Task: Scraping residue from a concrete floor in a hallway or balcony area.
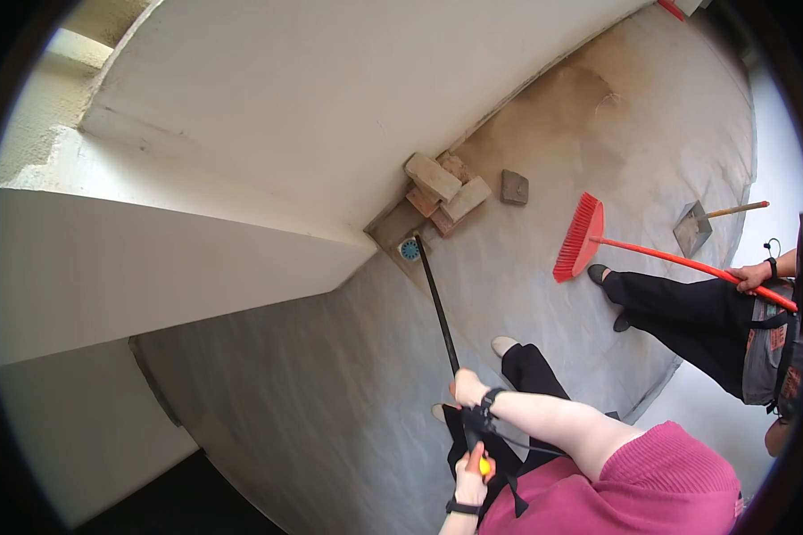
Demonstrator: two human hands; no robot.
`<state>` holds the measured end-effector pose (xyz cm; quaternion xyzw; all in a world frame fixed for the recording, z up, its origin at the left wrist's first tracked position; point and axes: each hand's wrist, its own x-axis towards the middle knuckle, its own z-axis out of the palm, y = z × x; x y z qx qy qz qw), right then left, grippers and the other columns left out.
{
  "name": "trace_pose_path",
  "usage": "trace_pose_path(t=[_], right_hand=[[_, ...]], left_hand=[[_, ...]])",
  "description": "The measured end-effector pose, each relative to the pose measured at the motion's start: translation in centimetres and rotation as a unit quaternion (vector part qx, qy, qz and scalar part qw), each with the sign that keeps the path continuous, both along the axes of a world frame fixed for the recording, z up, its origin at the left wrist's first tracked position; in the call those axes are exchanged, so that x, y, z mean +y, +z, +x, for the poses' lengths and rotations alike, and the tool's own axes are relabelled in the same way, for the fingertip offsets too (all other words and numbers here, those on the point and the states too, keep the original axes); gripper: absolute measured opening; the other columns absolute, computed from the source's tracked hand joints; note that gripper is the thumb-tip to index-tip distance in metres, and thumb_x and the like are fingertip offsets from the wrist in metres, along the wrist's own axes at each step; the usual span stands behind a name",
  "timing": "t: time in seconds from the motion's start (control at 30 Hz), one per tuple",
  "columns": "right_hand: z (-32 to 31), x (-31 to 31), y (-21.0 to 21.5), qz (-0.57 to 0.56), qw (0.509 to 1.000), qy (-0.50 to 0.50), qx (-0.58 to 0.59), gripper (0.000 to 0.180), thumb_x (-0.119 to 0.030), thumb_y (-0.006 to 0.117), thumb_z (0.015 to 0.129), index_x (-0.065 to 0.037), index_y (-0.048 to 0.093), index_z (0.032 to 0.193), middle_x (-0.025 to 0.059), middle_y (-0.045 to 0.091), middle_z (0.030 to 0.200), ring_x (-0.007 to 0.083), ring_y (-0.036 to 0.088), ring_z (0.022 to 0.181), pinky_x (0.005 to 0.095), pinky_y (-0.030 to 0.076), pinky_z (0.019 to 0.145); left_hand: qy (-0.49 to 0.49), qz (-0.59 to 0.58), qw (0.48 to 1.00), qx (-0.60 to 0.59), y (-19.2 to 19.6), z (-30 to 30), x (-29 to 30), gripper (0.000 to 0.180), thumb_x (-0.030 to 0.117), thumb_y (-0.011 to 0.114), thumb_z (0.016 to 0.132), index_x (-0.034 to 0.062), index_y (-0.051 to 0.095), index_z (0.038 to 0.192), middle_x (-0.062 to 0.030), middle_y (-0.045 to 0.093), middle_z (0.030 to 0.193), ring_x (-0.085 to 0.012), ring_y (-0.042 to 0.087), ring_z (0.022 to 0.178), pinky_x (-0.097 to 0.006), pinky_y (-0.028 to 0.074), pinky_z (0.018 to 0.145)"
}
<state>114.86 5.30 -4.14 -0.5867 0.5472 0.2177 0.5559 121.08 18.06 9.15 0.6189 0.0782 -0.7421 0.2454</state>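
Both my hands hold a long black spray lance (438,308) that looks like a pressure washer's. My right hand (468,389) is wrapped round it farther forward. Nearer my body, my left hand (473,470) grips its thicker handle end, where a yellow part (484,465) shows by the fingers. The thin tip points down beside a round blue drain cover (409,250) in a floor recess at the wall corner. I cannot tell whether anything comes out of the tip. Dark straps circle both my wrists.
Several bricks and blocks (459,198) are piled against the wall beside the drain; a single block (514,187) lies apart. On the right a person holds a red broom (584,236), with a metal dustpan (692,229) behind. Brown dirt (553,125) stains the far floor. A wall corner juts in left.
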Motion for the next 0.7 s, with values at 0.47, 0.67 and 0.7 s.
trace_pose_path(t=[0.47,0.67,0.7], right_hand=[[-1.7,-3.7,-3.0,0.115,0.957,-0.265,0.030,0.015,-0.011,0.048,0.071,0.004,0.048,0.071,0.0154,0.051,0.053,0.0250,0.054,0.046,0.0346,0.043,0.039],[-6.5,7.6,-14.3,0.121,0.960,-0.177,0.182,0.023,-0.018,0.037,0.079,-0.002,0.054,0.080,0.0135,0.057,0.068,0.0247,0.057,0.073,0.0363,0.043,0.062],[-4.8,6.7,-12.8,0.128,0.962,-0.166,0.174,0.023,-0.018,0.037,0.079,-0.002,0.054,0.080,0.0135,0.057,0.068,0.0247,0.057,0.073,0.0363,0.043,0.062]], left_hand=[[0.075,0.011,0.997,0.006,-4.3,-3.8,-2.2,0.029,0.033,0.051,0.076,0.0052,0.041,0.074,-0.0067,0.043,0.048,-0.0101,0.035,0.031,-0.021,0.025,0.028],[0.049,0.065,0.994,0.074,-3.7,-7.9,3.9,0.029,0.033,0.052,0.075,0.0063,0.041,0.077,-0.0095,0.044,0.048,-0.0139,0.035,0.029,-0.022,0.024,0.027],[0.064,0.067,0.994,0.065,-4.1,-6.8,4.3,0.029,0.033,0.052,0.075,0.0064,0.040,0.076,-0.0096,0.044,0.048,-0.0138,0.035,0.029,-0.022,0.024,0.027]])
